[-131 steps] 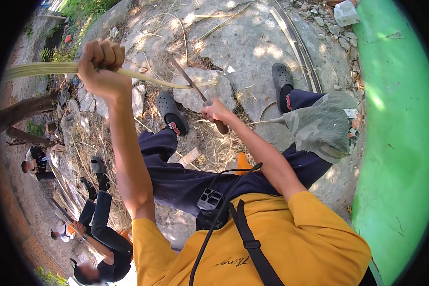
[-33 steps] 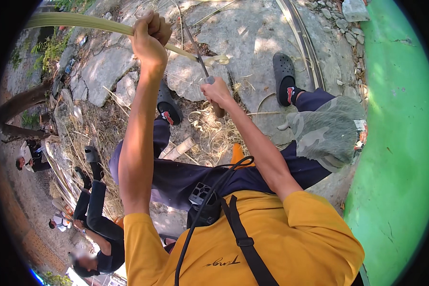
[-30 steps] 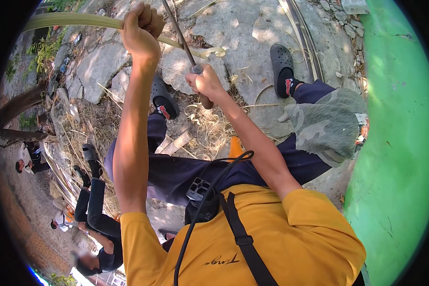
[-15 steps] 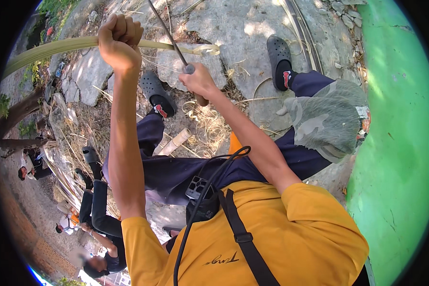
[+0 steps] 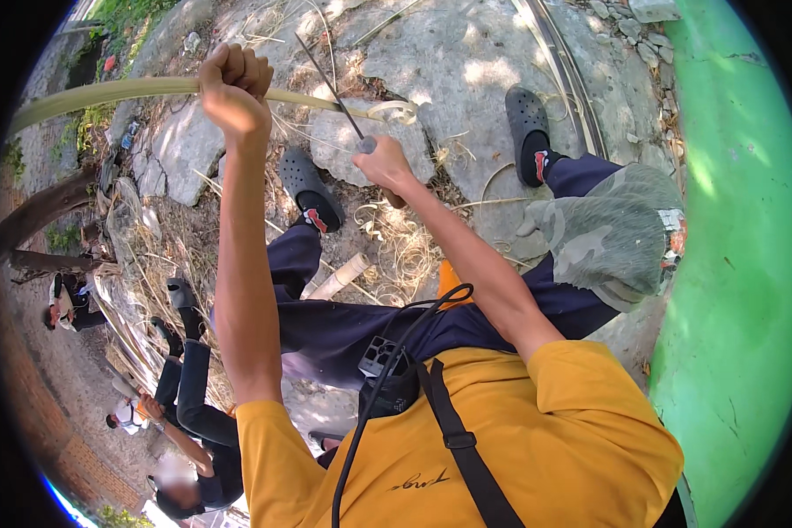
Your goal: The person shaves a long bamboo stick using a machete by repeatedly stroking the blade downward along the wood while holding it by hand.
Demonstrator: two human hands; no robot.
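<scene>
A long, pale green-yellow bamboo strip [image 5: 106, 92] runs in from the left edge. My left hand [image 5: 236, 88] is closed in a fist round it. Beyond the fist, the strip's right end frays into a thin curl [image 5: 396, 112]. My right hand [image 5: 384, 165] grips the handle of a knife, whose narrow dark blade [image 5: 326, 79] points up and to the left. The blade crosses the strip just short of the curl; whether it cuts in cannot be made out. Both hands are held out in front of me, above the ground between and beyond my feet.
Curly shavings [image 5: 405, 255] and a cut bamboo piece [image 5: 348, 275] lie between my legs on broken stone slabs [image 5: 180, 154]. A grey-green patterned cloth [image 5: 603, 233] covers my left-out knee area at right. Beside me is a green surface [image 5: 735, 264]. Another person [image 5: 207, 471] sits at lower left.
The whole view has shifted slightly, so hands, knife and feet appear lower and further right. The blade's tip now shows. Both grips are unchanged.
</scene>
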